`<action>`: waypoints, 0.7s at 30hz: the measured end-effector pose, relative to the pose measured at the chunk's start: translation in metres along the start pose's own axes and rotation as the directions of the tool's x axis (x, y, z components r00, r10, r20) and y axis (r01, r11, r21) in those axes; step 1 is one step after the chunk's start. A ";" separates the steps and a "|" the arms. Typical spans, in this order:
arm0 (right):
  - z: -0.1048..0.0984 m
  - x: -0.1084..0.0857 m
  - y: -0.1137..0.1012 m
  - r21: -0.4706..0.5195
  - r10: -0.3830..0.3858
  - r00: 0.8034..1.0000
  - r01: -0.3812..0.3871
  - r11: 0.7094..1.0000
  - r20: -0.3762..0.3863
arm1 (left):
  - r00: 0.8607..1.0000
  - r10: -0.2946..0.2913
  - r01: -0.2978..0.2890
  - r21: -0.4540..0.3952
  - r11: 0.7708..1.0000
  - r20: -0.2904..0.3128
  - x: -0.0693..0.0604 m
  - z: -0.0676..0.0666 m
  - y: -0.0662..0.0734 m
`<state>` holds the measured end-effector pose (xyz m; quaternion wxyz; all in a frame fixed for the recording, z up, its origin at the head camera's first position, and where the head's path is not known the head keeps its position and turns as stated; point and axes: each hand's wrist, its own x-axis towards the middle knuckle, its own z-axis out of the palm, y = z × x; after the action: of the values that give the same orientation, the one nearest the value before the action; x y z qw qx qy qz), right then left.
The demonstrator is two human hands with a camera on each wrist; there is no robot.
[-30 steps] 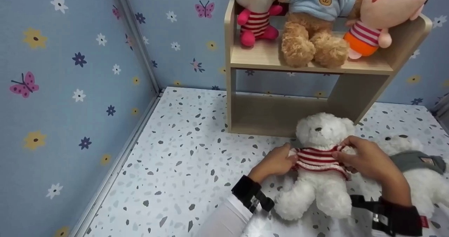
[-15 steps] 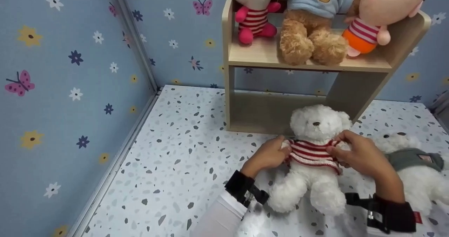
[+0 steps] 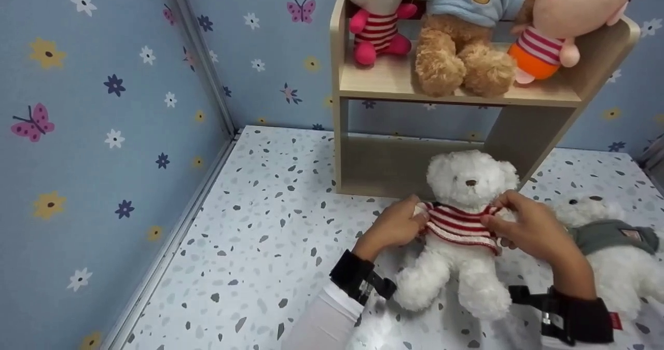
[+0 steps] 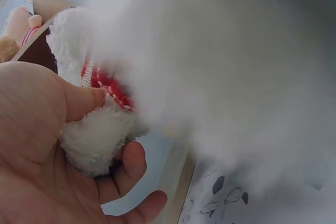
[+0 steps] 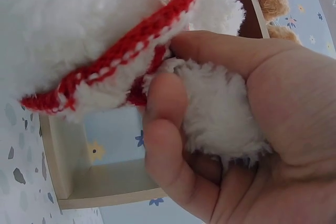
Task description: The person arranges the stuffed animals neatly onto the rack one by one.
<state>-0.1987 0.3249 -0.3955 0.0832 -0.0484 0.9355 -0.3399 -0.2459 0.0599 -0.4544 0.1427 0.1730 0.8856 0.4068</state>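
Note:
A white plush bear (image 3: 467, 179) in a red-and-white striped sweater (image 3: 461, 225) is held upright, facing the head camera. The left hand (image 3: 395, 224) grips its arm at the sweater's edge; in the left wrist view that hand (image 4: 47, 145) has its thumb on the furry arm (image 4: 97, 140) and the fingers curled beneath. On the other side, the right hand (image 3: 534, 228) pinches the other arm and sleeve. In the right wrist view the right hand (image 5: 252, 114) curls round the white furry arm (image 5: 218, 108) beside the red knit hem (image 5: 126, 45).
Behind the bear stands a wooden shelf (image 3: 461, 99) with a brown bear (image 3: 441, 54), a pink-limbed doll (image 3: 381, 31) and a doll in orange shorts (image 3: 537, 54) on top. Another white bear in a grey top (image 3: 612, 236) lies at the right, on the speckled surface (image 3: 249, 246).
Both hands have moved slightly left and up in the head view with the bear between them, towards the shelf. The grips look the same.

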 end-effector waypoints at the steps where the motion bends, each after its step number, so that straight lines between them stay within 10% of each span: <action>1: 0.000 0.000 0.000 -0.001 -0.003 1.000 0.003 1.000 -0.002 | 1.000 0.002 -0.002 0.006 1.000 -0.004 0.000 -0.001 0.000; 21: 0.007 0.002 -0.005 -0.012 -0.084 0.995 0.084 0.996 -0.054 | 0.997 0.050 -0.049 0.021 0.999 -0.054 -0.003 -0.014 0.000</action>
<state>-0.1989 0.3163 -0.3979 0.0432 -0.0789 0.9362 -0.3398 -0.2485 0.0487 -0.4452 0.1067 0.1850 0.8886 0.4058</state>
